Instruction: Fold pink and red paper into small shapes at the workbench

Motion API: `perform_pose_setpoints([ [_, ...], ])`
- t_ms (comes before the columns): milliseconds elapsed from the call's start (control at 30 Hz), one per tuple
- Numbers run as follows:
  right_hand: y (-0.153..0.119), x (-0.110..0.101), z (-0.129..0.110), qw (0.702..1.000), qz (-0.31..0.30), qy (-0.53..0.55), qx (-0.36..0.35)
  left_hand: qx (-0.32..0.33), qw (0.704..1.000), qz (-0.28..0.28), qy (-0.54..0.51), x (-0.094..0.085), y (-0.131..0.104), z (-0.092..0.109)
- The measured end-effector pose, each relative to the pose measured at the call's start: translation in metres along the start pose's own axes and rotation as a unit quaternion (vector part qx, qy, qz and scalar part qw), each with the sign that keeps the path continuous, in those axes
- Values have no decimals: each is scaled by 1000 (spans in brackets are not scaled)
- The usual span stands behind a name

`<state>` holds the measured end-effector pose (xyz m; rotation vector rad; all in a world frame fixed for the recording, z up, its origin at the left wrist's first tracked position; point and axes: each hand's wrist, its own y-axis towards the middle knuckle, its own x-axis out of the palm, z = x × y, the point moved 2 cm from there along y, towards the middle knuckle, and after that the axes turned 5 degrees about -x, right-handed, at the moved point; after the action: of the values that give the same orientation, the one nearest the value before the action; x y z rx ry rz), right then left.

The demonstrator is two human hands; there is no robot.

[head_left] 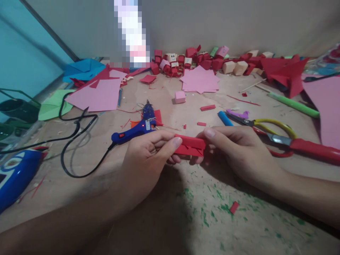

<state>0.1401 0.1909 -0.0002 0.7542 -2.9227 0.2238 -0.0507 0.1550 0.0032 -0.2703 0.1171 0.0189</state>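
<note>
A folded red paper piece point(191, 146) is held level between both hands, above the middle of the table. My left hand point(151, 152) pinches its left end, thumb on top. At its right end, my right hand point(233, 148) grips it with bent fingers; the exact contact under the thumb is partly hidden. Just beyond the hands lie small red paper strips point(208, 107) and a pink paper cube point(180, 97).
A blue glue gun point(135, 129) with a black cord lies behind my left hand. Yellow-handled scissors point(273, 127) and a red-handled tool point(313, 148) are at right. Pink paper sheets point(98, 95), small paper figures point(172, 58) and a blue object point(20, 173) surround the work area.
</note>
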Motion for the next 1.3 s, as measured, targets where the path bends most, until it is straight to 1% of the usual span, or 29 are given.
perform_pose_setpoints([
  [67,0,2,-2,1000,1,18,15,-1,1000,7,3,0,-1,1],
  [167,0,3,-3,999,4,-6,38,3,1000,11,13,-2,-2,1],
  [367,2,1,4,1000,-19,1,-6,17,999,15,29,-2,-4,2],
  [567,2,2,1,999,-33,8,-3,27,999,10,28,-1,-4,3],
  [800,2,-1,0,997,-28,-61,-26,32,999,-1,18,-1,-4,2],
  [900,1,0,-2,998,-18,-60,-23,41,999,4,30,-2,-5,1],
  [1067,1,0,-4,999,-16,-41,-20,35,998,10,50,-3,-6,0],
  [1300,3,-1,-3,997,-18,-75,-25,25,999,10,46,-3,-6,1],
])
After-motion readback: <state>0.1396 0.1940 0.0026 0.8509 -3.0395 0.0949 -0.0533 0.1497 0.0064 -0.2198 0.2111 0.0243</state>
